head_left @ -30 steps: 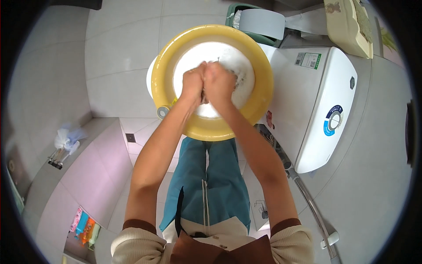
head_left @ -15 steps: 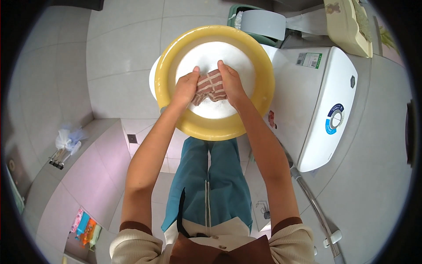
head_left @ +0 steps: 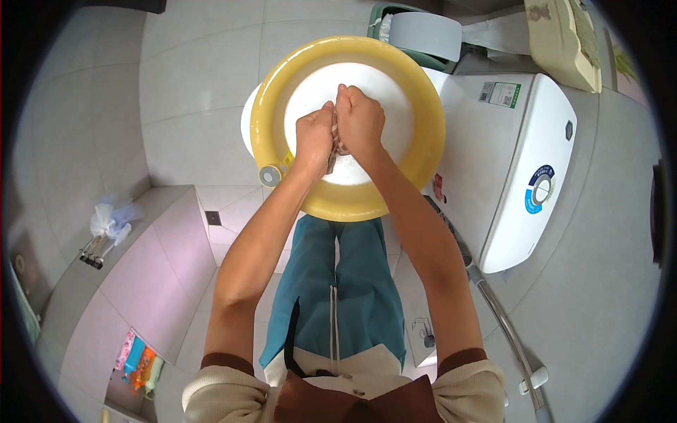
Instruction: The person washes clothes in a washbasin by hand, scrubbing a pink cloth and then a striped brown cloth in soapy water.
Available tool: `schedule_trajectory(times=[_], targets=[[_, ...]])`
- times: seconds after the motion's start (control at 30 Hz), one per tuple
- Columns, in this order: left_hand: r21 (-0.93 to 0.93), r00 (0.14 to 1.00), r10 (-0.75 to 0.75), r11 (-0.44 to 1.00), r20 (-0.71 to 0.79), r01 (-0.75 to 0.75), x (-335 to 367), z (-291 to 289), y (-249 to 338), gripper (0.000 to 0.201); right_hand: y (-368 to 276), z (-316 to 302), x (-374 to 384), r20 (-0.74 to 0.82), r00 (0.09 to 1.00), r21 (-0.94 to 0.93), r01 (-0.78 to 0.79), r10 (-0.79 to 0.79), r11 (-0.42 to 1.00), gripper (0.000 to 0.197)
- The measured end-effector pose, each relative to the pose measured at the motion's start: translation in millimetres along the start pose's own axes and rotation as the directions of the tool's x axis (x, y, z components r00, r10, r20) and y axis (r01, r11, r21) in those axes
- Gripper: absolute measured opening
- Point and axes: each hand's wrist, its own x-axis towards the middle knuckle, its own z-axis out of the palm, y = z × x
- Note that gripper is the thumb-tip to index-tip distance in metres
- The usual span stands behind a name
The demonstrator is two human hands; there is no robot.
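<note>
Between my two hands is a small brown cloth with cream stripes (head_left: 336,143), bunched up and largely hidden by the fingers. My left hand (head_left: 314,138) is closed round its left side. Closed in a fist, my right hand (head_left: 360,120) grips the other side, and the knuckles of both hands nearly meet. They are above the middle of a round yellow basin (head_left: 429,130) with a white inside; I cannot tell whether that white is suds or the basin's bottom. A round grey plug (head_left: 270,175) shows on the basin's near left wall.
Right of the basin stands a white tank with a round dial (head_left: 541,188). Beyond it are a grey-lidded green bin (head_left: 423,37) and a cream container (head_left: 560,46). A metal pipe (head_left: 504,321) runs at the lower right. Colourful packets (head_left: 141,363) fill a niche at lower left.
My hands have drawn together and turned into fists, bunching the cloth that was spread between them. The grey plug has come into view beside my left forearm.
</note>
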Motion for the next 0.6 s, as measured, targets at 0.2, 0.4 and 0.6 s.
schedule_trajectory(times=[0.2,0.4,0.6], targets=[[0.017,0.999,-0.042,0.999,-0.025,0.042,11,-13,1,0.037,1,22,-27,-0.098,0.975,0.052,0.206,-0.200,0.977,0.023],[0.013,0.998,-0.066,0.998,0.002,0.066,7,0,6,0.035,8,15,-20,-0.113,0.991,0.105,0.088,-0.076,0.991,0.028],[-0.058,0.995,-0.100,0.993,0.008,0.101,-2,17,5,0.036,30,6,-1,-0.100,0.994,-0.054,-0.049,0.043,0.997,0.036]])
